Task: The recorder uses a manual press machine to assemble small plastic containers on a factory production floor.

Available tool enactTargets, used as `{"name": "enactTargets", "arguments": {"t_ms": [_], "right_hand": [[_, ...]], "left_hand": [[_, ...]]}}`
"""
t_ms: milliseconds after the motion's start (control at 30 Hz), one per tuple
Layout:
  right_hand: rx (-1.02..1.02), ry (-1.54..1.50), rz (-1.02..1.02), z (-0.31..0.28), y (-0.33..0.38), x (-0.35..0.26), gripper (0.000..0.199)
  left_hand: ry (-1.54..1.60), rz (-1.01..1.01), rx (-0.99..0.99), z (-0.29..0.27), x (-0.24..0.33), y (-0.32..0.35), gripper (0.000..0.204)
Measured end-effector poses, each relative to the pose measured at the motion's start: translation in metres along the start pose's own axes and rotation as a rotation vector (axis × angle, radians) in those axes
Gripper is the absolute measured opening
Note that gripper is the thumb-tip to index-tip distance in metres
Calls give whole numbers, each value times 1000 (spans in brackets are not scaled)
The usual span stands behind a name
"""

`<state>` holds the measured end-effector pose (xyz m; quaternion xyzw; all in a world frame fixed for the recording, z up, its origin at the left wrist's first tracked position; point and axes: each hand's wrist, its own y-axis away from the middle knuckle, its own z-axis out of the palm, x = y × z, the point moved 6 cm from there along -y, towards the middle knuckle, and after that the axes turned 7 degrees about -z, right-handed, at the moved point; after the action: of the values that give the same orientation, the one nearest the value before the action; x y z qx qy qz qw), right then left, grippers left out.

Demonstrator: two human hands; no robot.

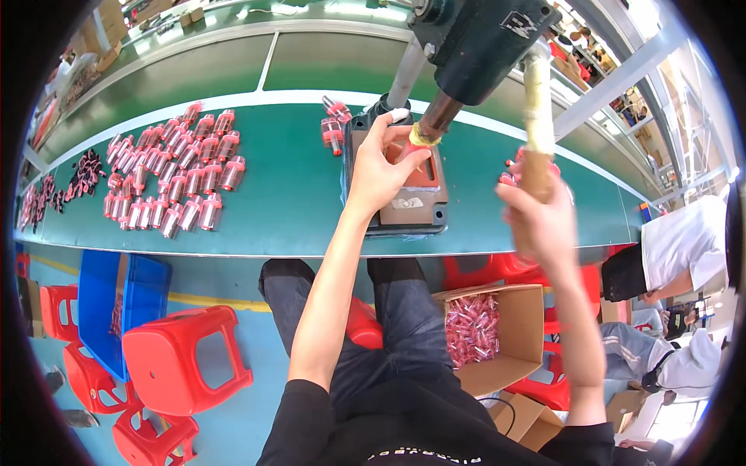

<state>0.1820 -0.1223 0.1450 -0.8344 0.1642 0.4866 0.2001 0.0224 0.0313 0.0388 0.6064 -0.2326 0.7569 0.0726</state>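
Note:
A dark bench press (489,46) stands on the green bench in front of me. Beneath its ram, which has yellow material round its tip, my left hand (381,167) pinches a small red part (420,140) above the base plate (408,203). A white wrap covers one fingertip. My right hand (544,225), smeared by motion, is closed round the brown grip of the press lever (536,124). Left of the base lie a few clear cylinders with red ends (332,128). More red parts (513,167) lie right of it, partly hidden behind my right hand and the lever.
Many red-capped clear cylinders (175,167) cover the bench's left, beside small black and pink pieces (84,175). Below the bench are an open carton (521,330) of red parts, a blue crate (144,299) and red stools (179,361). People in white shirts (684,241) are at the right.

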Motion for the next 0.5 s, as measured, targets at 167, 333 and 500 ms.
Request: {"name": "enactTargets", "arguments": {"t_ms": [167, 333, 500], "right_hand": [[91, 125, -108, 6, -10, 17, 24], [-177, 230, 18, -16, 0, -44, 39], [94, 47, -58, 5, -17, 20, 37]], "left_hand": [[133, 18, -44, 8, -7, -7, 57], [112, -29, 1, -7, -17, -1, 55], [27, 20, -27, 14, -5, -8, 58]]}}
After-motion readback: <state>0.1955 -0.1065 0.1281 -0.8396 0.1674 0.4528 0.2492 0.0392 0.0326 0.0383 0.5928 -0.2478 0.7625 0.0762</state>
